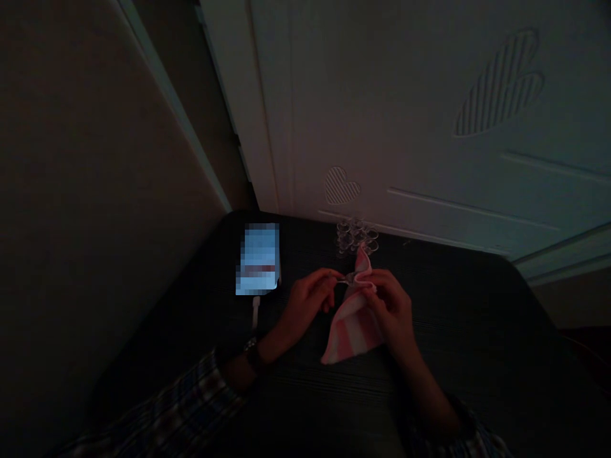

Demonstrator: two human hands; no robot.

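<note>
A pink and white striped cloth hangs from my right hand, whose fingers pinch it near its upper part. Between the cloth's folds is the end of a small, shiny, thin object, too dim to name. The other end of that object is pinched by the fingertips of my left hand. Just behind the cloth, a cluster of several small clear, round-edged pieces lies on the dark table.
To the left lies a phone with a lit, blurred screen and a white cable at its lower end. A white panel with raised hearts stands along the table's back edge. A brown surface rises at the left.
</note>
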